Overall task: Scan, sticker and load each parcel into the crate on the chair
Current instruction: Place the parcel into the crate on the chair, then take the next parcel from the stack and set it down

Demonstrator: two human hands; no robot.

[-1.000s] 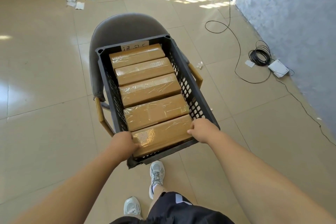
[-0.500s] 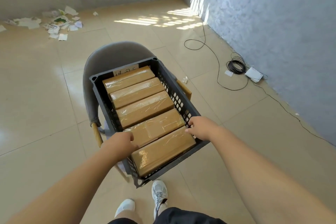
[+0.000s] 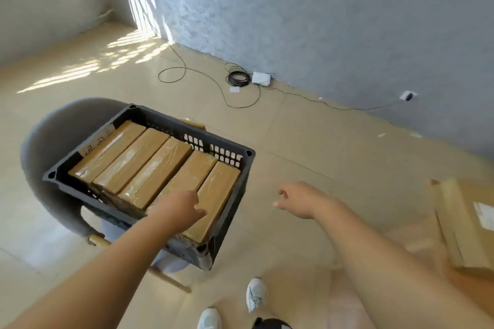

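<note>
A dark plastic crate (image 3: 235, 168) sits on a grey chair (image 3: 45, 141), holding several brown parcels wrapped in clear tape (image 3: 157, 165) laid side by side. My left hand (image 3: 179, 208) hovers over the near end of the parcels with fingers relaxed, gripping nothing. To the right of the crate, my right hand (image 3: 299, 200) hangs in the air over the floor, fingers loosely curled and empty. More brown cardboard parcels (image 3: 465, 224) lie blurred at the right edge, one bearing a white label.
A grey wall runs along the right. Black cables, a cable coil (image 3: 238, 79) and a white box (image 3: 261, 78) lie on the tiled floor by the wall. My white shoes (image 3: 255, 294) are at the bottom.
Both hands have let go of the crate's rim. My view has swung to the right, bringing the cardboard parcels at the right edge into sight. The right hand has moved away from the crate.
</note>
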